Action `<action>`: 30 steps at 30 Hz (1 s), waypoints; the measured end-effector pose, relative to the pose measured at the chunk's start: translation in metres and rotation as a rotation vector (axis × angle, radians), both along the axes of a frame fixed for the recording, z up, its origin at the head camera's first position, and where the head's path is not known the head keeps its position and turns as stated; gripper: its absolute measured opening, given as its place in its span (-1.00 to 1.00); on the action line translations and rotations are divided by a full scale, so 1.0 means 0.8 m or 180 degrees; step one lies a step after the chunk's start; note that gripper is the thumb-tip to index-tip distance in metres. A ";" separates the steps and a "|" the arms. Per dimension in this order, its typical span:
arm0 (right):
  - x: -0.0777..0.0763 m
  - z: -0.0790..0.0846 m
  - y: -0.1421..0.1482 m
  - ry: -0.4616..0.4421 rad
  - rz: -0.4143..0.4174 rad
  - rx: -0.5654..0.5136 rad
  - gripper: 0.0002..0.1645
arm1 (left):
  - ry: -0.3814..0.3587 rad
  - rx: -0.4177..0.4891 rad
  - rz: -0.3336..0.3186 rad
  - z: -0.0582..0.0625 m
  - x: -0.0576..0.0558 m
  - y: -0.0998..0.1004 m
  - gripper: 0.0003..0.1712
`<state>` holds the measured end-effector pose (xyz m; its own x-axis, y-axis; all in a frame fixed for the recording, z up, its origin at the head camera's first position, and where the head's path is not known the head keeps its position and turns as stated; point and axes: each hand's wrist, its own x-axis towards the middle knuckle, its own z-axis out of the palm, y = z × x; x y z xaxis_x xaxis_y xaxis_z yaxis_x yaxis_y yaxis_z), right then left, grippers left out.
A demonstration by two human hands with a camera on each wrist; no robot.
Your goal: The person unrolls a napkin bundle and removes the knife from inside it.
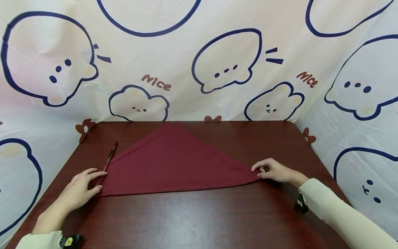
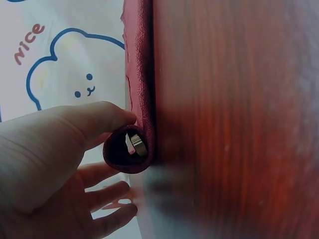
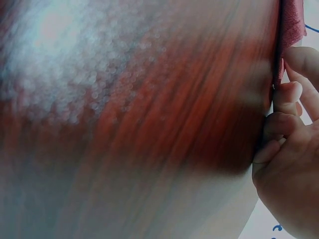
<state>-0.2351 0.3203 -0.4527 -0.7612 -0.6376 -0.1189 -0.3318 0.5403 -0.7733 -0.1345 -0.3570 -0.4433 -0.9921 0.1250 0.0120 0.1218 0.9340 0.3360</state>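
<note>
A dark red cloth (image 1: 177,162) lies in a triangle, its peak at the table's far edge and its long straight edge toward me. At the left corner, my left hand (image 1: 80,188) grips a small roll of the cloth. In the left wrist view the thumb presses on the rolled cloth (image 2: 144,99), and a shiny metallic end (image 2: 138,145) shows inside the roll. A slim brown stick (image 1: 111,155) sticks out of the roll, slanting away. My right hand (image 1: 275,170) pinches the cloth's pointed right corner, its other fingers curled in the right wrist view.
The glossy dark wooden table (image 1: 192,221) reaches forward to a pale curtain (image 1: 180,62) printed with cartoon bears, which also hangs along both sides. A black strap device (image 1: 72,241) is worn on the left wrist, another (image 1: 301,204) on the right.
</note>
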 end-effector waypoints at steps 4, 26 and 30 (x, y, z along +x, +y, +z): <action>0.000 0.000 0.000 -0.0012 -0.0003 -0.0008 -0.77 | -0.0009 0.0045 0.0022 0.000 0.000 -0.003 -0.47; -0.003 -0.001 0.001 -0.0014 0.0016 -0.0008 -0.77 | 0.0226 0.0371 -0.0033 -0.011 0.002 -0.029 -0.49; -0.003 -0.001 0.001 -0.0021 0.0012 -0.0008 -0.77 | 0.0131 0.0374 0.0019 -0.009 0.002 -0.030 -0.48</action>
<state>-0.2373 0.3214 -0.4539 -0.7580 -0.6407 -0.1222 -0.3287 0.5371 -0.7768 -0.1327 -0.3811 -0.4505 -0.9912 0.1143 0.0668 0.1321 0.8893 0.4379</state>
